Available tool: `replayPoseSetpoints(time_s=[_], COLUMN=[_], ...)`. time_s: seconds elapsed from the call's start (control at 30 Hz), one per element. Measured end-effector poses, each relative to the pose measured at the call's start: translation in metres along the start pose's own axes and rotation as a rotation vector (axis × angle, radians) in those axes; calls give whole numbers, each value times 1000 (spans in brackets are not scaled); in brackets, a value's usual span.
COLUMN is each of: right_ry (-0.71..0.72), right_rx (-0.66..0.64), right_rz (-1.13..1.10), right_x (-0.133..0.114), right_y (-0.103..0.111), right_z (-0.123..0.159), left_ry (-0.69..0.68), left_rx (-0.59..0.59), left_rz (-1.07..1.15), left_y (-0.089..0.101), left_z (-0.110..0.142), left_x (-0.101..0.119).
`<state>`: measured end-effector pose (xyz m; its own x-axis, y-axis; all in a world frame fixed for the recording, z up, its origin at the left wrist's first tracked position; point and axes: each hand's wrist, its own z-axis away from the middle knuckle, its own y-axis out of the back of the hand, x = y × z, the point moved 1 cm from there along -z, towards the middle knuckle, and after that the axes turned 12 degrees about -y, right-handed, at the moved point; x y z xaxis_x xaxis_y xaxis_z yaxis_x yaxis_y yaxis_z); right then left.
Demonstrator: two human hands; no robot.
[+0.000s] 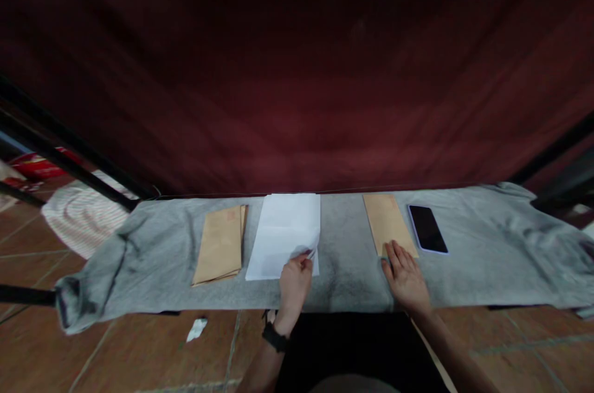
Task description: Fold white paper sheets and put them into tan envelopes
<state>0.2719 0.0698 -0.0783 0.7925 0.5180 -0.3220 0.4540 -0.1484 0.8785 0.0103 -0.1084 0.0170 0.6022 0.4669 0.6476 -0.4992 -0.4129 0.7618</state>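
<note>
My left hand [296,280] pinches the lower right corner of the top sheet in a stack of white paper [286,220]. That corner is lifted and curls back, with more paper showing beneath it. On the right, my right hand [406,275] lies flat, its fingers stretched over the lower end of a brown envelope [386,218]. To the left of the paper rests a small pile of brown envelopes [219,244], slightly fanned at the edges. A black watch or band is on my left wrist.
A phone [427,229] with a pale purple edge lies right of the single envelope. Grey cloth [158,257] covers the narrow bench. Behind it hangs a dark red curtain [306,102]. Black metal bars stand at both sides. A white scrap [197,329] lies on the tiled floor.
</note>
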Motion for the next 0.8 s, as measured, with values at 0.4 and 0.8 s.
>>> replayPoseSetpoints(time_s=[0.4, 0.8], right_ry=[-129, -682], right_rx=[-70, -427], right_rz=[-353, -1146], right_x=[-12, -61], right_y=[3, 0], right_z=[-8, -30], left_ry=[-255, -637], left_rx=[54, -111], left_rz=[-101, -90], left_y=[-15, -82], left_z=[15, 57], left_x=[30, 92])
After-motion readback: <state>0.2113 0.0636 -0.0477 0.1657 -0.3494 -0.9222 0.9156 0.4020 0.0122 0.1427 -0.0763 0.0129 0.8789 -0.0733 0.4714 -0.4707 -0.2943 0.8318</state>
